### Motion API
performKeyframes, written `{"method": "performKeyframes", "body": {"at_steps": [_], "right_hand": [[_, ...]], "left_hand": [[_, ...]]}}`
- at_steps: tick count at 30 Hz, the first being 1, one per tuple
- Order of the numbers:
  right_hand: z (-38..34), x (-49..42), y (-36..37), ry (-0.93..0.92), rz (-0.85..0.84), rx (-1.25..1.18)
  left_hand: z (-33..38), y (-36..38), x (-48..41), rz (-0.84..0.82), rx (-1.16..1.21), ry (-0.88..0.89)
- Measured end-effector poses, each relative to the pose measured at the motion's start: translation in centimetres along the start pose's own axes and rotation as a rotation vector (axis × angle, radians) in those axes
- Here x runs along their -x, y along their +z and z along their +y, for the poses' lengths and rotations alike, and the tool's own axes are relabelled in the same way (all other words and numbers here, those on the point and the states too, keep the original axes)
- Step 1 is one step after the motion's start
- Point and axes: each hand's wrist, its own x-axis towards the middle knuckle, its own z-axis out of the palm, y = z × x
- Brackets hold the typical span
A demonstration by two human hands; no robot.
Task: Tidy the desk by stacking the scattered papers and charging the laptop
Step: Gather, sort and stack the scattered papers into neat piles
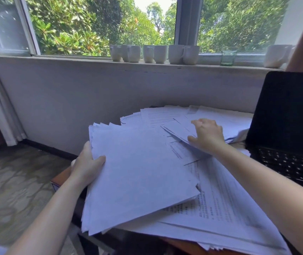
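A thick stack of white papers [139, 173] is raised at a tilt over the desk's left side. My left hand [87, 165] grips its left edge, thumb on top. My right hand [206, 136] reaches further back and pinches a few loose sheets [178, 130], lifting their edge. More printed sheets [224, 203] lie spread flat under my right forearm, and others [165, 115] fan out near the wall. A black laptop [290, 129] stands open at the right, its screen dark and its keyboard partly showing. No charger or cable shows.
The brown desk [62, 176] edge peeks out below my left hand, with wooden floor to the left. On the windowsill [55, 58] stand several white mugs [154, 53], a green glass [228, 57] and another mug [275, 56].
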Motion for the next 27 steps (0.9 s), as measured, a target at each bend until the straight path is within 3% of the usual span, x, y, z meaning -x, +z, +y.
{"method": "performKeyframes", "body": {"at_steps": [4, 6, 15, 18, 21, 27], "right_hand": [[1.8, -1.2, 1.2, 0.262, -0.246, -0.038], [2.2, -1.2, 2.1, 0.328, -0.286, -0.044], [3.2, -1.3, 1.3, 0.203, -0.127, 0.201], [3.5, -0.8, 0.8, 0.197, -0.03, 0.111], [2.3, 0.5, 0.0, 0.059, 0.11, 0.014], [-1.5, 5.5, -0.7, -0.403, 0.318, -0.262]], "left_hand": [[-0.3, 0.0, -0.2, 0.003, 0.023, -0.008], [-0.3, 0.0, -0.3, 0.005, 0.036, -0.013], [-0.2, 0.0, -0.3, 0.008, 0.044, -0.026], [0.4, -0.1, 0.1, -0.001, 0.022, -0.017], [0.4, -0.1, 0.1, -0.005, 0.019, -0.019], [0.4, -0.1, -0.1, 0.002, 0.039, -0.033]]}}
